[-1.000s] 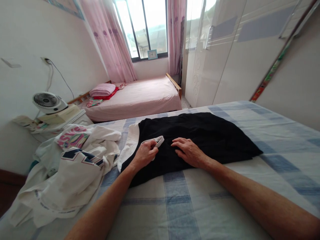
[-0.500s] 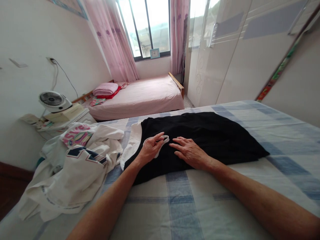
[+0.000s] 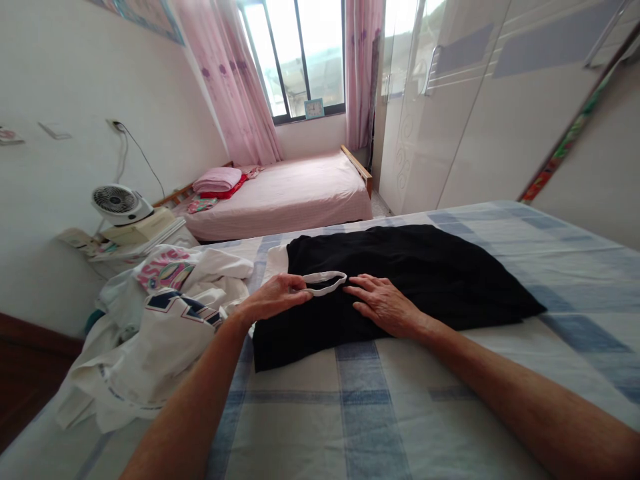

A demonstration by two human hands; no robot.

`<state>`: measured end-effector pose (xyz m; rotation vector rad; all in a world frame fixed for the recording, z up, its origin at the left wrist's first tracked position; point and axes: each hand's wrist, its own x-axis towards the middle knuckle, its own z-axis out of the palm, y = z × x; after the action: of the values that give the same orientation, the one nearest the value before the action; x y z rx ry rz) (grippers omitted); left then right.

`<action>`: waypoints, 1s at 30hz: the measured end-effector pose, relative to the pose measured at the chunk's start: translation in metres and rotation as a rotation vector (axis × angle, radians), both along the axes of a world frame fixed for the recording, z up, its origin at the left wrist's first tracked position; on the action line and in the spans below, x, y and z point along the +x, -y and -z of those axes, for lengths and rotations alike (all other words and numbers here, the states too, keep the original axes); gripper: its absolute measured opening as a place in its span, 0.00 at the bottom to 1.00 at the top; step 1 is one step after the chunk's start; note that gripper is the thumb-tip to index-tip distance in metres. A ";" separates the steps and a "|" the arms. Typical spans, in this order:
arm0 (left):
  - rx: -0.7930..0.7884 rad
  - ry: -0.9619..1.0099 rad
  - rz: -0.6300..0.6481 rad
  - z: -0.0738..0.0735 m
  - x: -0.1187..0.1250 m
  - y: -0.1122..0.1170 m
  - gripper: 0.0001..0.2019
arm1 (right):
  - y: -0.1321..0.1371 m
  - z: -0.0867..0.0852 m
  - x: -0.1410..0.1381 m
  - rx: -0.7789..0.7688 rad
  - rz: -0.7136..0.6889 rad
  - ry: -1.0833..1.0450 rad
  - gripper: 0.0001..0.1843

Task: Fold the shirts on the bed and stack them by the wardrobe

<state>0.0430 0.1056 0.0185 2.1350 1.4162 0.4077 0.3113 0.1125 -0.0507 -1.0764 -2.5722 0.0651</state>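
Observation:
A black garment (image 3: 415,267) lies spread across the checked bed sheet, with a white part (image 3: 276,259) at its left end. On top of it, a narrow white band (image 3: 327,288) forms an oval loop, like a neckband. My left hand (image 3: 273,297) pinches the left end of this band between thumb and fingers. Palm down, my right hand (image 3: 383,305) rests on the black fabric with fingers spread, its fingertips close to the loop's right end. Left of the garment, white clothes (image 3: 173,347) with printed letters and navy patches lie in a loose heap.
The blue-and-white bed sheet (image 3: 310,427) extends beneath everything. Beyond it stands a pink-covered bed (image 3: 300,193) with folded bedding (image 3: 217,180). A white fan (image 3: 120,202) sits on a small stand at the left; white wardrobes (image 3: 470,133) line the right.
My left hand has moved left, drawing the white band into a wider loop and leaving more of the garment's left end flat. My right hand stays nearly in place. The view has shifted slightly.

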 end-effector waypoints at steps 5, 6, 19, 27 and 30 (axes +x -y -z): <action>0.141 0.087 -0.131 0.012 0.016 -0.001 0.17 | 0.003 -0.008 0.003 0.011 0.014 -0.185 0.26; 0.148 0.090 -0.136 0.014 0.019 -0.001 0.17 | 0.004 -0.011 0.003 0.024 0.001 -0.226 0.25; 0.162 0.085 -0.181 0.026 0.011 -0.009 0.16 | -0.008 -0.008 -0.008 -0.018 -0.027 -0.382 0.30; 0.433 -0.005 -0.306 0.045 0.013 -0.014 0.16 | 0.015 -0.018 -0.011 0.154 -0.212 -0.162 0.19; 0.506 -0.098 -0.300 0.061 0.008 -0.019 0.17 | 0.018 -0.010 -0.015 0.029 -0.197 -0.021 0.25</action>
<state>0.0507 0.1249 -0.0425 2.3502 1.8539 0.8638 0.2967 0.0946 -0.0407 -0.8050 -2.6438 0.0873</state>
